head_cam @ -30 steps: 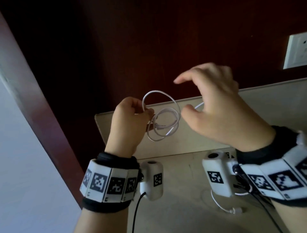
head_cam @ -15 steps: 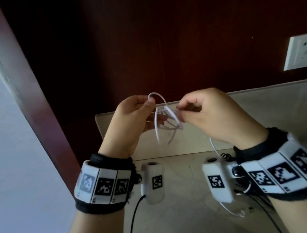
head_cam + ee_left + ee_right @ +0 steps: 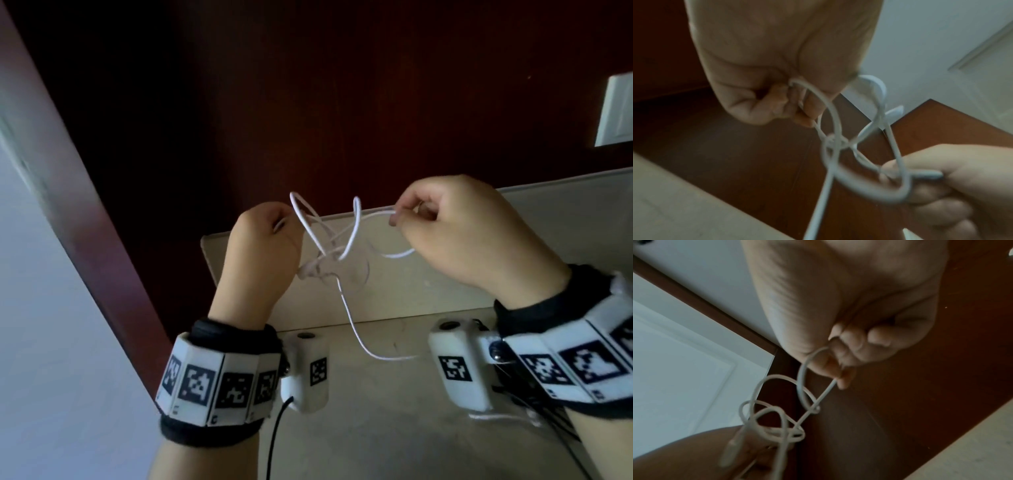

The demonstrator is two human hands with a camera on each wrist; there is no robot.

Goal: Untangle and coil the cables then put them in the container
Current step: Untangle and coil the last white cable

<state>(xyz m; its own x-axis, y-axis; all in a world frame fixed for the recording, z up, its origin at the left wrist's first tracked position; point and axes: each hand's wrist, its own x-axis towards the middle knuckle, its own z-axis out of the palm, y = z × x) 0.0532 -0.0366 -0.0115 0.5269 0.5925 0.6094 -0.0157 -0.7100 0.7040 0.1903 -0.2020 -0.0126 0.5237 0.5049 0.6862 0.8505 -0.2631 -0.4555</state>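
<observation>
A thin white cable (image 3: 346, 240) hangs knotted between my two raised hands, above the pale counter. My left hand (image 3: 263, 240) is curled into a fist round one loop (image 3: 830, 110) of it. My right hand (image 3: 445, 226) pinches another strand (image 3: 826, 392) between thumb and fingertips. The knot (image 3: 835, 142) sits midway, with several loops around it. One free end trails down to the counter (image 3: 370, 346). No container shows in any view.
The beige counter (image 3: 376, 428) has a raised back ledge (image 3: 513, 240) against a dark red-brown wood wall. A white wall plate (image 3: 616, 109) is at the upper right. More white cable (image 3: 493, 416) and black wires lie under my right wrist.
My hands have drawn apart, the right moving right. The bunched coil has been pulled open into loose loops with a knot in the middle, and a strand now trails down to the counter.
</observation>
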